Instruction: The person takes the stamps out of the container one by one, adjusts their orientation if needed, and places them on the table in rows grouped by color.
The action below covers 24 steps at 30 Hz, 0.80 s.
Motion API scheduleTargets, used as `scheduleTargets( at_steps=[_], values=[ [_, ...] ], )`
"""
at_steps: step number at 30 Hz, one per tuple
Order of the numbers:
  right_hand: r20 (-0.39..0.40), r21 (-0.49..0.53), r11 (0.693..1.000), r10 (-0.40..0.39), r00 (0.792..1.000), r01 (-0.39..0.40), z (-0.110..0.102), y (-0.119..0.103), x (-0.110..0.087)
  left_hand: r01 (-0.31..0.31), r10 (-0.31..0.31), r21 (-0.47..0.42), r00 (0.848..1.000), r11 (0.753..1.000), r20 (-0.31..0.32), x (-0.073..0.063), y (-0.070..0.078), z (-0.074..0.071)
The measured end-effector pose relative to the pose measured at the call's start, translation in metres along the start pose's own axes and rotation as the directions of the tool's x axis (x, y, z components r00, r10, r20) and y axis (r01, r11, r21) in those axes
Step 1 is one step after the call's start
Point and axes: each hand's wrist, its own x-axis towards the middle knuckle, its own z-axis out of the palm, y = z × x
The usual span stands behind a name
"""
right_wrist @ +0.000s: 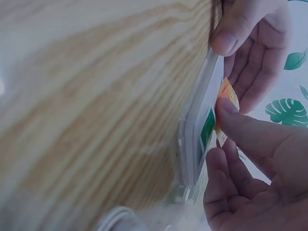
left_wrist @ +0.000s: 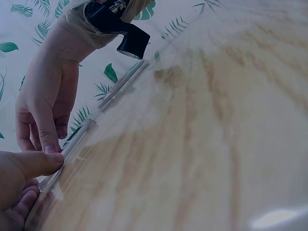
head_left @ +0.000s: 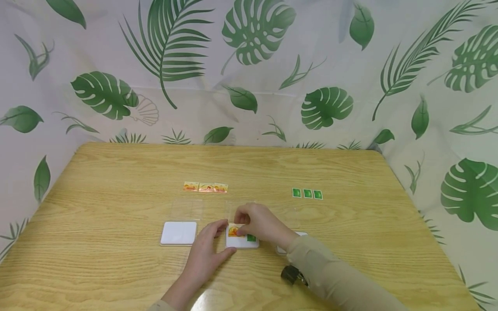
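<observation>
A flat white case with rounded corners lies on the table in the head view. My left hand grips it from the left, thumb at the near edge and fingers at the far corner. My right hand pinches an orange-yellow stamp over the case's upper left part. In the right wrist view that stamp is tilted, partly hidden by the right thumb. A green stamp lies on the case's white face, beside the orange one. The left wrist view shows both hands at the case's edge.
Another white case lies to the left, and a third is partly under the right forearm. Clear plastic covers lie behind them. Farther back are a row of orange stamps and three green stamps.
</observation>
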Motion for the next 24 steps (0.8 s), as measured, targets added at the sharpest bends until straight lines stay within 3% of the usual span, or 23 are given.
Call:
scheduleTargets(
  at_steps=[9,24],
  values=[
    [0.005,0.037,0.999,-0.020,1.000,0.020,-0.0013,-0.0020,-0.0017,-0.007,0.007,-0.006,1.000,1.000,-0.005,0.0005,0.0000,0.0004],
    [0.022,0.128,0.992,0.011,1.000,-0.014,-0.0056,-0.0043,-0.0024,0.007,-0.007,0.008,1.000,1.000,0.006,0.0008,-0.0009,-0.0008]
  ],
)
